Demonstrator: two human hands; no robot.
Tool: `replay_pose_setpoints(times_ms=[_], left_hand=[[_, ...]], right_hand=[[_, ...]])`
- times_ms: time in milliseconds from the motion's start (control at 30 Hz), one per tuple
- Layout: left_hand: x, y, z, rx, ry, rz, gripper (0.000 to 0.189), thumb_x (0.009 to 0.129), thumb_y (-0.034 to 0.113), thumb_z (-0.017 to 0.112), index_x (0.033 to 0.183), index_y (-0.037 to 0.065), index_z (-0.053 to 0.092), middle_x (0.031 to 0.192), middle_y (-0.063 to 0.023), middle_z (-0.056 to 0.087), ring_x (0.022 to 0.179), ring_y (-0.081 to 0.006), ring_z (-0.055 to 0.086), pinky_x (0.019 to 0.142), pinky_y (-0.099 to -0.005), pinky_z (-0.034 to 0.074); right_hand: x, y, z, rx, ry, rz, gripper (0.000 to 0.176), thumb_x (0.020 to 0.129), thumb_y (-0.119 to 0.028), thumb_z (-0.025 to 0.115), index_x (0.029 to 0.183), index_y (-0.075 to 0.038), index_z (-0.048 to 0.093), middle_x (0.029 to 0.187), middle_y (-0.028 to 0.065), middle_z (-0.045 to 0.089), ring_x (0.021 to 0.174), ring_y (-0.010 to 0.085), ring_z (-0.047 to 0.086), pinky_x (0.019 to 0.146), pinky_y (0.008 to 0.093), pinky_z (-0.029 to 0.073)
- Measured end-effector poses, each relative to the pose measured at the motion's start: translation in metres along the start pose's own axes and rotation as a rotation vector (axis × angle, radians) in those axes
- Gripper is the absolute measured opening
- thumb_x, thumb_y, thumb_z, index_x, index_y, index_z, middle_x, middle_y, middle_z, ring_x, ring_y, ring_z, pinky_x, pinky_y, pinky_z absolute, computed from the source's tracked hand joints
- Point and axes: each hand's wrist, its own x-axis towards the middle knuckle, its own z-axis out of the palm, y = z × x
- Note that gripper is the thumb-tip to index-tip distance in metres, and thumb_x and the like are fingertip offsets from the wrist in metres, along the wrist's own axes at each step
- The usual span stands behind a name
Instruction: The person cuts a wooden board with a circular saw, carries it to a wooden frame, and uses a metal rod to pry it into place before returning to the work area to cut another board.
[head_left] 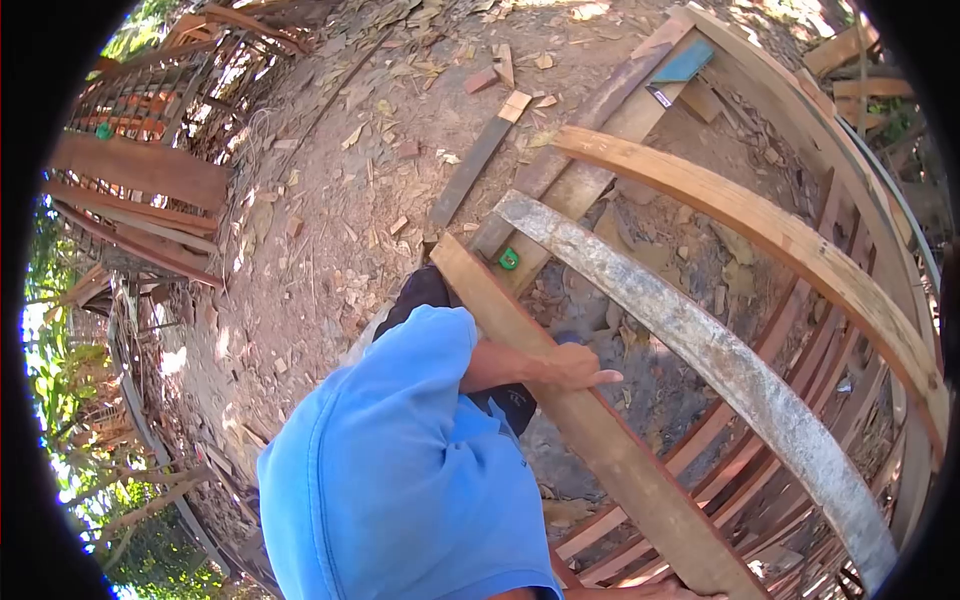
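Note:
A long wooden plank (600,430) runs diagonally in front of my blue-sleeved body. My left hand (568,367) is closed over its upper part, with the thumb sticking out past the edge. At the bottom edge of the view, my right hand (655,591) is at the plank's lower end, fingers against it and partly cut off by the frame. A green tape measure (509,259) rests on a timber near the plank's top end. Beyond the plank lies a grey, weathered beam (690,345), roughly alongside it.
A curved-looking light wooden beam (760,215) spans the frame farther right. On its top corner lies a flat blue piece (684,63) with a label. Several reddish slats (720,470) fill the lower right. A short board (470,170) and wood scraps lie on dirt; boards are stacked (140,170) at left.

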Motion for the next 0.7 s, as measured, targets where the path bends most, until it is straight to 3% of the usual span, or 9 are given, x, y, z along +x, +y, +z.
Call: replay_pose_setpoints(times_ms=[400,600,700], left_hand=[[0.033,-0.007,0.036,-0.02,0.19,0.017,0.087,0.095,0.069,0.033,0.056,-0.003,0.063,0.056,-0.0257,0.056,0.06,-0.0457,0.06,0.061,-0.051,0.049],[0.035,-0.006,0.036,-0.033,0.154,0.038,0.087,0.095,0.068,0.033,0.057,-0.003,0.064,0.058,-0.0254,0.058,0.062,-0.0449,0.061,0.062,-0.0508,0.05],[0.038,-0.004,0.029,-0.053,0.015,0.002,0.091,0.092,0.076,0.029,0.065,-0.002,0.069,0.068,-0.0264,0.063,0.071,-0.0467,0.063,0.071,-0.0531,0.05]], right_hand=[[0.041,0.025,-0.031,-0.033,-0.053,-0.004,0.077,0.081,-0.057,0.068,0.136,-0.006,0.05,0.133,0.018,0.056,0.121,0.0354,0.054,0.107,0.0532,0.04],[0.037,0.041,-0.028,-0.096,-0.03,0.014,0.078,0.081,-0.057,0.068,0.137,-0.006,0.05,0.134,0.0185,0.055,0.122,0.0359,0.053,0.107,0.0533,0.04],[0.036,0.049,-0.025,-0.117,-0.026,0.028,0.078,0.081,-0.057,0.068,0.137,-0.007,0.049,0.134,0.0188,0.055,0.123,0.0361,0.053,0.107,0.0533,0.04]])
